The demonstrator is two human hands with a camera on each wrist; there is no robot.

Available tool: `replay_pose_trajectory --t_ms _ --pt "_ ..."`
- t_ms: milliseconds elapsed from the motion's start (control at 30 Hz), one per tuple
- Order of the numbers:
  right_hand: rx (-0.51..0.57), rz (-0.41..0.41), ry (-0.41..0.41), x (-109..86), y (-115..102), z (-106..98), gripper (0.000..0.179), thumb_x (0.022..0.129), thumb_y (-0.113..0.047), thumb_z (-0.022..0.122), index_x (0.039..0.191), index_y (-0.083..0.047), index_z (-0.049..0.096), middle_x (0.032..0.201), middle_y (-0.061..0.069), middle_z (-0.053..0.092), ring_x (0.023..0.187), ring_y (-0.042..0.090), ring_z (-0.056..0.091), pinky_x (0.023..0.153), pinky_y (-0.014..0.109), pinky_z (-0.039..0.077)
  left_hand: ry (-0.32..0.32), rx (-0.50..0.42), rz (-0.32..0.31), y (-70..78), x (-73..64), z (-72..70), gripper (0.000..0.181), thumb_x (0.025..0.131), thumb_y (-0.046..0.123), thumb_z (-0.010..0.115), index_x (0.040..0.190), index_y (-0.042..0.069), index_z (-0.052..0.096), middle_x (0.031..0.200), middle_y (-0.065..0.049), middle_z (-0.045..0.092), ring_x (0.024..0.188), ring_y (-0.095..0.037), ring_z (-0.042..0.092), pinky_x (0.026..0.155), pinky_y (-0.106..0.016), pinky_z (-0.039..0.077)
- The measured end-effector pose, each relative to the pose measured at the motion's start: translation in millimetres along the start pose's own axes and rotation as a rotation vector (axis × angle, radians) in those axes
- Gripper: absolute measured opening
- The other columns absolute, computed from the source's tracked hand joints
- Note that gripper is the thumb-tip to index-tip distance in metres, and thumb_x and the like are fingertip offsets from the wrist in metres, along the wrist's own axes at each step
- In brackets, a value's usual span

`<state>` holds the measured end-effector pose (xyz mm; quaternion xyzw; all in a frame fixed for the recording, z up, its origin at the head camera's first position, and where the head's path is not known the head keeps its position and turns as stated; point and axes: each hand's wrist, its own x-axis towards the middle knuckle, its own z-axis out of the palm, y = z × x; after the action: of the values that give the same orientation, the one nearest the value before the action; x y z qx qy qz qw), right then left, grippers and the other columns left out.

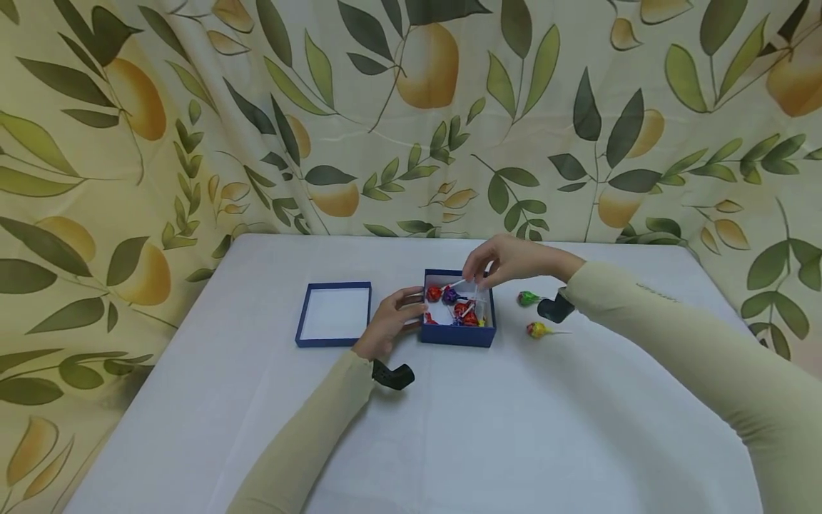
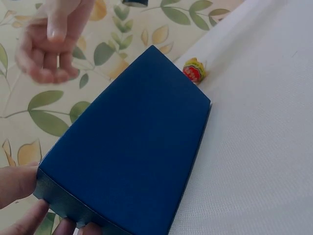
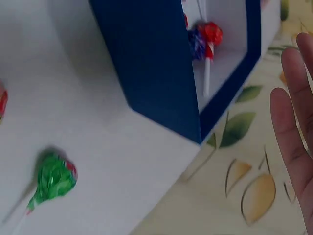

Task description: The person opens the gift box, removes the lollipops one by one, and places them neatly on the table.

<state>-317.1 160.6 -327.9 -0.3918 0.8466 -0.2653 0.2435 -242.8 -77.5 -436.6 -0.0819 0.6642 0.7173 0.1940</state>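
A blue box (image 1: 457, 335) with a pale inside stands on the table, holding several red and purple lollipops (image 3: 211, 34). My left hand (image 1: 388, 321) rests its fingers against the box's left wall; in the left wrist view the fingertips (image 2: 19, 185) touch that wall from rim level downward. Over the box's right half hangs my right hand (image 1: 510, 260), fingers pointing down close to white lollipop sticks. From the left wrist view this right hand (image 2: 51, 51) shows loosely bent fingers and nothing held; straight fingers (image 3: 288, 122) appear in the right wrist view.
Left of the box lies a blue-rimmed lid (image 1: 334, 314), white inside facing up. A green lollipop (image 1: 528, 298) and a yellow-and-red one (image 1: 536, 330) lie on the white tablecloth (image 1: 514, 428) to the right. Behind the table hangs a fruit-patterned curtain (image 1: 398, 185).
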Motion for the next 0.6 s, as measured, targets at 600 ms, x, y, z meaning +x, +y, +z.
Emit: replay_pose_trajectory --t_ms 600 --pt "0.056 -0.004 -0.139 40.7 18.3 46.9 0.022 0.08 -0.005 0.072 0.102 -0.005 0.069 0.096 0.007 0.069 0.089 0.015 0.061 0.084 0.03 0.056 0.004 0.013 0.016 6.8 -9.7 3.2 0.048 0.091 0.011 0.061 0.136 0.012 0.047 0.141 -0.012 0.047 0.122 -0.028 0.052 0.103 -0.043 0.045"
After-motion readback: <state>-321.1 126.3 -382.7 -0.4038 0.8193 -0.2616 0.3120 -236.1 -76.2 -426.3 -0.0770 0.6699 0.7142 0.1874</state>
